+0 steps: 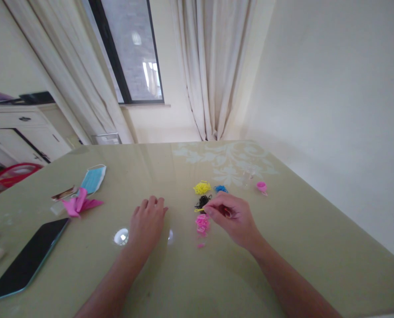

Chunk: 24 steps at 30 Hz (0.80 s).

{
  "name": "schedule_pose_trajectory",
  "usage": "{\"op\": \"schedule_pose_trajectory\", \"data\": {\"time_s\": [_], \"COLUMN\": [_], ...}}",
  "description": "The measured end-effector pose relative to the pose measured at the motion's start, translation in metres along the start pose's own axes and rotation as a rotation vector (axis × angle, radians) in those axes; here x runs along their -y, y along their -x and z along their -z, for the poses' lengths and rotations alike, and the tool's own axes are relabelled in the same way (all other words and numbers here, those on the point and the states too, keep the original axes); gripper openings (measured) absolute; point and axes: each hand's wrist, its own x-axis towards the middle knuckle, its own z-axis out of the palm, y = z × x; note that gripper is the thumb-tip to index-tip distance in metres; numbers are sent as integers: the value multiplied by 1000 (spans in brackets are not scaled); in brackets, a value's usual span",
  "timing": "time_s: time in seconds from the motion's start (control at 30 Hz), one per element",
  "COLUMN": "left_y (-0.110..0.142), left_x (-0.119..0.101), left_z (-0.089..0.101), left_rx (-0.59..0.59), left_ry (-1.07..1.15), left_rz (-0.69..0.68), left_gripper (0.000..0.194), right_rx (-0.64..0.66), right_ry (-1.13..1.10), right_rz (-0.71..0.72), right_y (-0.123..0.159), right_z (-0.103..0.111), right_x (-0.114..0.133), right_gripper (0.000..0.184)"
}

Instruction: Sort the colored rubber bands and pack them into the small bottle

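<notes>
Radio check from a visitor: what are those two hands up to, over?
Left hand palm-down at table. Right hand pinching yellow rubber band by black rubber bands. Pink rubber bands close by.

The left hand lies palm-down; the right hand pinches.

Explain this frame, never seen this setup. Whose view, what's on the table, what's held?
There is no machine here: a person works bare-handed, and one head-worn camera looks forward and down. On the table are small piles: yellow, blue, black and pink. A small pink cup stands to their right; to the left lie a face mask, a pink folded shape and a dark-screened device. The right hand pinches a thin yellow piece; the left hand holds nothing visible.
</notes>
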Motion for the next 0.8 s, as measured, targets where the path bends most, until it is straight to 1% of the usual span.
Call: {"op": "schedule_pose_trajectory", "data": {"time_s": [0.07, 0.13, 0.2, 0.27, 0.4, 0.67, 0.8], "left_y": [3, 5, 6, 6, 4, 1, 1], "left_x": [6, 11, 14, 14, 12, 11, 9], "left_z": [2, 3, 4, 5, 7, 1, 2], "left_rx": [81, 175, 248, 289, 320, 309, 311], "left_ry": [-129, -157, -148, -152, -162, -130, -111], "left_rz": [117, 194, 206, 169, 98, 38, 33], "left_gripper": [26, 30, 30, 26, 39, 51, 52], "right_rx": [-11, -14, -16, -17, -7, 17, 16], "right_ry": [-8, -5, 1, 5, 14, 45, 51], "right_rz": [0, -1, -2, -2, 1, 5, 13], "right_y": [0, 0, 0, 0, 0, 0, 0], "right_z": [0, -1, -2, -2, -2, -4, -4], "right_x": [0, -1, -1, -1, -2, -4, -3], "right_gripper": [11, 12, 13, 14, 13, 13, 15]}}
